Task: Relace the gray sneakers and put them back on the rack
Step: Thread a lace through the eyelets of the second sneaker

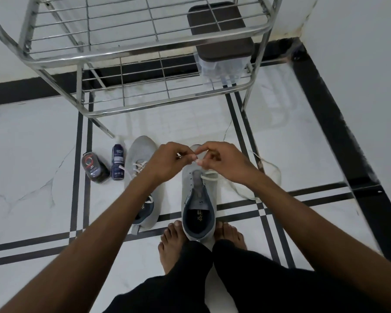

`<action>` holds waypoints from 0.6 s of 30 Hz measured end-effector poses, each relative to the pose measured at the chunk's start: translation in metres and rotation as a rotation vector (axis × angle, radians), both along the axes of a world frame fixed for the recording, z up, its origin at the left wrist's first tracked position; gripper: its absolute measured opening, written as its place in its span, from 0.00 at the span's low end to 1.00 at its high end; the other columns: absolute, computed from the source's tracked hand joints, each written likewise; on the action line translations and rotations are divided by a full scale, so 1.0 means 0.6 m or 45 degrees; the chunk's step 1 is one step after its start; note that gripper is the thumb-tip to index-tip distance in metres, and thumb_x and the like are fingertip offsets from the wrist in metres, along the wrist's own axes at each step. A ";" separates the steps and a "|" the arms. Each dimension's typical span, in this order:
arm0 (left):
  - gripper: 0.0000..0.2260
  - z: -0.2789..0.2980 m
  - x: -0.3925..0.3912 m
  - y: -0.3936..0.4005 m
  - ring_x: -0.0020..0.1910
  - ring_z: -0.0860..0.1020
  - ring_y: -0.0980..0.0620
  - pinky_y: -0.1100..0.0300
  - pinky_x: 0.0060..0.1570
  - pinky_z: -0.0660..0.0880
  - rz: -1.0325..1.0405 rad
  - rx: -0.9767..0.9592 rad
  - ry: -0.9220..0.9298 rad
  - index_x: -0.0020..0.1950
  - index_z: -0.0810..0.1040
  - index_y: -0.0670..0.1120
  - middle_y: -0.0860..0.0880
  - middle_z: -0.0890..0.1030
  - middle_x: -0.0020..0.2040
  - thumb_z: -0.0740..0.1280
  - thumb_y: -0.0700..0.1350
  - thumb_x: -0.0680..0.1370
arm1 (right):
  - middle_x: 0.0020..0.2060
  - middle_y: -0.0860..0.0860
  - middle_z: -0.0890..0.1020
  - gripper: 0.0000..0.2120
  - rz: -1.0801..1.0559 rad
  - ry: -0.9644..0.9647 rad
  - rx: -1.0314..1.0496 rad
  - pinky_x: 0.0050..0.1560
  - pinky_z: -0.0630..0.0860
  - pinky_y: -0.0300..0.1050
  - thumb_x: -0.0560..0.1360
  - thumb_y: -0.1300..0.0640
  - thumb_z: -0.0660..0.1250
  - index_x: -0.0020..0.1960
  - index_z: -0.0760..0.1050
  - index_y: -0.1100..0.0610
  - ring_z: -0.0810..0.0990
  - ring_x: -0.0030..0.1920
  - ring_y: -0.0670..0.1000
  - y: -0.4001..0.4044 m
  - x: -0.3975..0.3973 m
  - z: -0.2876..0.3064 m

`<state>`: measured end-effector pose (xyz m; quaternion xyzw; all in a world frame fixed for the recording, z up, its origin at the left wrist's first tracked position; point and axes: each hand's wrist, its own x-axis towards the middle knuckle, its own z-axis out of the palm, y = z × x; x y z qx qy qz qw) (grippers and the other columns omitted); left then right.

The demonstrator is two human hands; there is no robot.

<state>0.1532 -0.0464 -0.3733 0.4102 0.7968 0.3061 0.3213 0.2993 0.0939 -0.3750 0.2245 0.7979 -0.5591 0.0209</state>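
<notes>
A gray sneaker (198, 199) stands on the floor between my bare feet, toe pointing away, its eyelets mostly bare. One white lace (242, 188) crosses near its toe and trails in loops on the tiles to the right. Above the toe, my left hand (167, 161) and my right hand (221, 161) meet, both pinching the lace end between fingertips. The second gray sneaker (142, 177) lies to the left, laced, partly hidden by my left forearm. The steel shoe rack (145, 57) stands beyond the shoes.
Two dark bottles, one squat (94, 167) and one slim (118, 161), stand left of the laced sneaker near a rack leg. A clear box with a dark lid (221, 37) sits on the rack's lower shelf. A white wall corner rises at right.
</notes>
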 end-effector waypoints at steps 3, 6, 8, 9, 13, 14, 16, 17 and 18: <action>0.04 -0.035 0.003 -0.010 0.33 0.80 0.56 0.61 0.35 0.78 0.134 -0.021 -0.086 0.48 0.85 0.46 0.50 0.85 0.40 0.70 0.42 0.78 | 0.36 0.46 0.83 0.04 -0.102 -0.103 0.160 0.43 0.77 0.43 0.76 0.60 0.72 0.47 0.82 0.52 0.81 0.37 0.45 0.016 0.004 -0.038; 0.03 -0.071 0.011 -0.019 0.34 0.83 0.52 0.57 0.38 0.80 0.269 -0.011 -0.234 0.48 0.84 0.44 0.47 0.85 0.38 0.73 0.41 0.76 | 0.47 0.44 0.81 0.12 -0.028 -0.201 0.263 0.49 0.73 0.38 0.76 0.62 0.70 0.57 0.80 0.50 0.79 0.47 0.42 0.018 0.009 -0.076; 0.08 -0.094 0.018 -0.016 0.35 0.84 0.49 0.51 0.41 0.82 0.308 -0.015 -0.328 0.50 0.80 0.45 0.47 0.85 0.36 0.75 0.41 0.74 | 0.58 0.45 0.79 0.21 0.066 -0.157 0.187 0.57 0.73 0.39 0.75 0.59 0.72 0.67 0.75 0.49 0.77 0.57 0.43 0.009 0.006 -0.099; 0.10 -0.107 0.021 -0.014 0.35 0.84 0.48 0.49 0.43 0.82 0.308 -0.024 -0.334 0.51 0.78 0.47 0.47 0.85 0.35 0.76 0.42 0.73 | 0.59 0.44 0.80 0.23 0.075 -0.120 0.108 0.59 0.74 0.39 0.75 0.55 0.73 0.68 0.74 0.47 0.77 0.59 0.43 0.005 0.002 -0.107; 0.13 -0.141 0.030 -0.011 0.37 0.83 0.54 0.51 0.44 0.81 0.303 -0.063 -0.240 0.49 0.75 0.52 0.53 0.84 0.37 0.77 0.49 0.71 | 0.42 0.46 0.84 0.12 -0.002 -0.068 -0.042 0.49 0.79 0.41 0.73 0.56 0.75 0.56 0.82 0.48 0.82 0.44 0.42 -0.001 -0.015 -0.134; 0.14 -0.146 0.032 -0.013 0.39 0.82 0.56 0.55 0.42 0.79 0.297 -0.075 -0.190 0.50 0.75 0.53 0.54 0.84 0.39 0.77 0.52 0.70 | 0.39 0.45 0.84 0.09 -0.019 -0.070 -0.023 0.47 0.79 0.41 0.73 0.58 0.75 0.52 0.83 0.51 0.81 0.41 0.40 0.000 -0.017 -0.139; 0.20 -0.153 0.035 -0.022 0.42 0.79 0.57 0.63 0.39 0.74 0.286 -0.111 -0.102 0.54 0.75 0.52 0.56 0.81 0.48 0.78 0.55 0.68 | 0.38 0.42 0.82 0.07 -0.025 -0.109 0.040 0.47 0.78 0.41 0.73 0.60 0.75 0.50 0.84 0.54 0.79 0.40 0.39 0.003 -0.018 -0.147; 0.23 -0.157 0.036 -0.025 0.44 0.78 0.57 0.66 0.39 0.71 0.274 -0.148 -0.061 0.57 0.75 0.51 0.55 0.78 0.51 0.79 0.56 0.67 | 0.39 0.42 0.82 0.07 -0.026 -0.148 0.070 0.49 0.78 0.41 0.74 0.60 0.74 0.52 0.85 0.55 0.79 0.41 0.40 0.006 -0.017 -0.152; 0.27 -0.163 0.038 -0.029 0.45 0.77 0.56 0.67 0.39 0.70 0.261 -0.183 -0.023 0.60 0.75 0.50 0.54 0.76 0.54 0.79 0.58 0.67 | 0.41 0.43 0.83 0.08 -0.018 -0.187 0.100 0.51 0.78 0.42 0.74 0.60 0.74 0.54 0.84 0.56 0.80 0.43 0.41 0.008 -0.016 -0.155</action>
